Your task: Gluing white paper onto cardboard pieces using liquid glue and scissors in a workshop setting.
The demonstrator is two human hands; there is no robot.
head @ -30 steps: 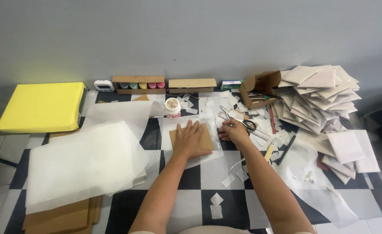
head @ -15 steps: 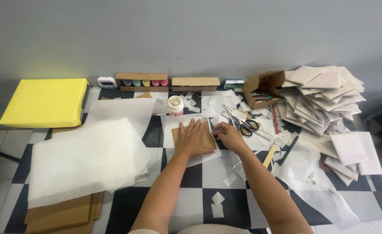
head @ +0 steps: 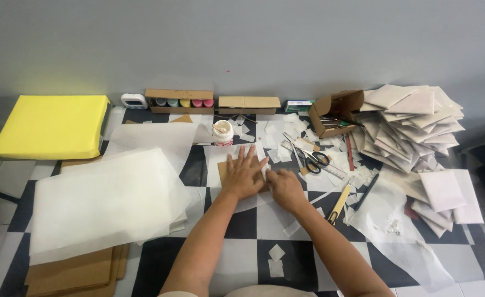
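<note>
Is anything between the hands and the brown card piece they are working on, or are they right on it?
Nothing visible stands between. The left hand lies flat on the brown card piece, over white paper. The right hand sits at its right edge, fingers by the paper there. The scissors lie apart, to the right.

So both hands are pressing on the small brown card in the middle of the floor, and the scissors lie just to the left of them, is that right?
Not quite: the head view shows the scissors lying to the right of the hands, not the left. The rest stands: the left hand lies flat on the small brown card, and the right hand presses at its right edge.
</note>
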